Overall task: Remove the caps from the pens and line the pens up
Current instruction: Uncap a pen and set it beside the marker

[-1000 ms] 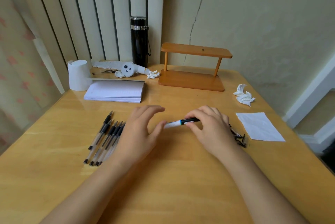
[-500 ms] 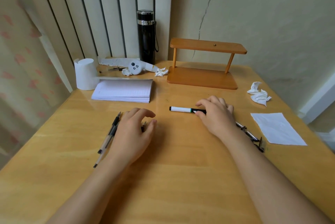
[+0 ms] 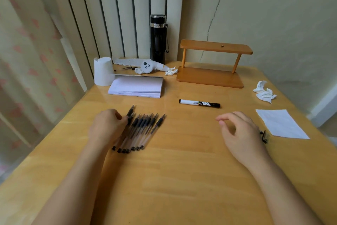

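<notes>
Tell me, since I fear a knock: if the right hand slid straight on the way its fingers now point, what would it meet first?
The right hand points left and slightly away, over bare table. Its line probably passes short of the marker; the row of pens comes first, though depth is unclear.

one head-worn wide-angle view looks forward and down across the wooden table [image 3: 182,179] toward the far wall, close above both forearms, with table edges bowed by the lens.

Wooden table [image 3: 182,179] set in a rm corner; cream wall [image 3: 273,15] at rt is marked w/ a long crack [image 3: 215,13]. Vertical blinds [image 3: 118,15] behind, patterned curtain [image 3: 27,60] at left, lit softly.
</notes>
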